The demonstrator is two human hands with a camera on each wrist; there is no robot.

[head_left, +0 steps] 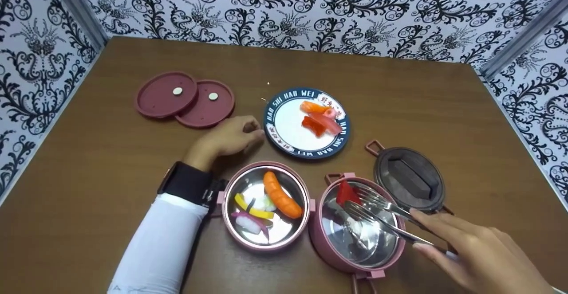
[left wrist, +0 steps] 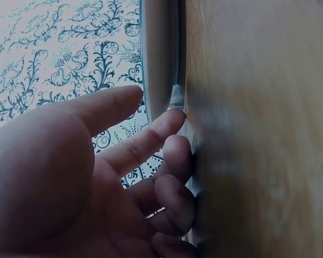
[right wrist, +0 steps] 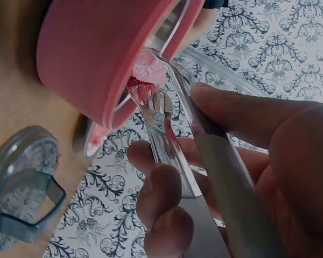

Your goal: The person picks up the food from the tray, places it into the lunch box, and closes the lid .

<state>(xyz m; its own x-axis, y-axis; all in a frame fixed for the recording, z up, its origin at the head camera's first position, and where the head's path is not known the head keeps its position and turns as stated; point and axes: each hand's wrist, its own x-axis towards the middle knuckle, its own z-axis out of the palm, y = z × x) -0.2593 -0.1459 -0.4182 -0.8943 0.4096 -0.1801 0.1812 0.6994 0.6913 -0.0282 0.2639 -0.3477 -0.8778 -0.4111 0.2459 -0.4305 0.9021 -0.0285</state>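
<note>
Though partly behind forks (head_left: 391, 208), red piece (head_left: 345, 193)

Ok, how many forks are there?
2, both in the right hand: an upper fork and a lower fork in the head view, over the right-hand pink pot.

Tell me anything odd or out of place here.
A tiny white speck lies on the table near the blue-rimmed plate, perhaps a stray crumb, too small to identify. Unusually, the right hand holds two forks together like tongs. The left maroon disc overlaps the right maroon disc. Nothing looks plainly spilled or broken.
</note>
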